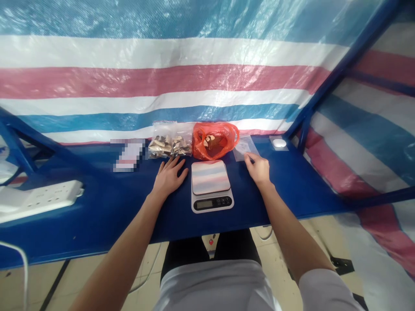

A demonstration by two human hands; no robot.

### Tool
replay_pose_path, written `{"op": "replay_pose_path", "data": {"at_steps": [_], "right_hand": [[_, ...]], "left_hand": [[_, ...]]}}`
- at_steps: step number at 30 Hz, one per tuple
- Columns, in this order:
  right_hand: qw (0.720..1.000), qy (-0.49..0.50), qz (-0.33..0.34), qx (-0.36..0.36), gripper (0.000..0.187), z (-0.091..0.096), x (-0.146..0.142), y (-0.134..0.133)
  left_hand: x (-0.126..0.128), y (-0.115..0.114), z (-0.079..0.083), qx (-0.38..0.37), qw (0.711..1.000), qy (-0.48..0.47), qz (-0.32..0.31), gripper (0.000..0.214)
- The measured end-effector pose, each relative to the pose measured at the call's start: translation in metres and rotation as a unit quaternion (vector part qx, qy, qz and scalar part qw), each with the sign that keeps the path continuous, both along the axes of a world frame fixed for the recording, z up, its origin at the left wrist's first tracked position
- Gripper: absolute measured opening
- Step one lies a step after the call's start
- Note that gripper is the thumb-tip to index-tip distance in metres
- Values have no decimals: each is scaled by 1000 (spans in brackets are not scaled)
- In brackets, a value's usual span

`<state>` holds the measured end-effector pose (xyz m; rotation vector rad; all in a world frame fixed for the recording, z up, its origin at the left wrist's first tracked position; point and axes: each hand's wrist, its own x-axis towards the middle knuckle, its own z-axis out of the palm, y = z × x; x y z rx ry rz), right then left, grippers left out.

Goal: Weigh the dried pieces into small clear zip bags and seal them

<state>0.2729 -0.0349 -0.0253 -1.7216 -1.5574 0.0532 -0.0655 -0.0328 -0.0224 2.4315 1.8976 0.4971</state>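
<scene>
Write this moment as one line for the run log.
left hand: flat on blue table, beside digital scale | right hand: at clear plastic bag

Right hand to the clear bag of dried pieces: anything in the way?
Yes. The orange plastic bag and the digital scale sit between the right hand and the clear bag of dried pieces.

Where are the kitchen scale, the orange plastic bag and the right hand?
Kitchen scale (210,177), head view, on the top of its weighing plate.
Orange plastic bag (201,144), head view, on its left side.
Right hand (258,169), head view, on the back of the hand.
</scene>
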Motion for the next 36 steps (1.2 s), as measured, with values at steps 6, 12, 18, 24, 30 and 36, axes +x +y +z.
{"op": "replay_pose_path", "data": {"at_steps": [6,12,18,24,30,36], "right_hand": [[987,142,56,50,36,23,7,-10],[952,273,120,69,36,68,-4,-23],[904,390,162,64,32,89,-29,-16],[803,545,233,58,22,87,-68,1],[742,617,262,9,23,88,-89,4],[715,629,304,-32,30,81,-89,1]], "left_hand": [[-5,-1,5,44,996,-76,-15,48],[13,-5,41,25,961,-259,-90,49],[61,-6,73,-142,840,-516,-85,41],[93,-5,80,-307,666,-680,14,36],[94,1,81,-380,558,-738,8,32],[93,12,77,-295,476,-828,41,14]]}}
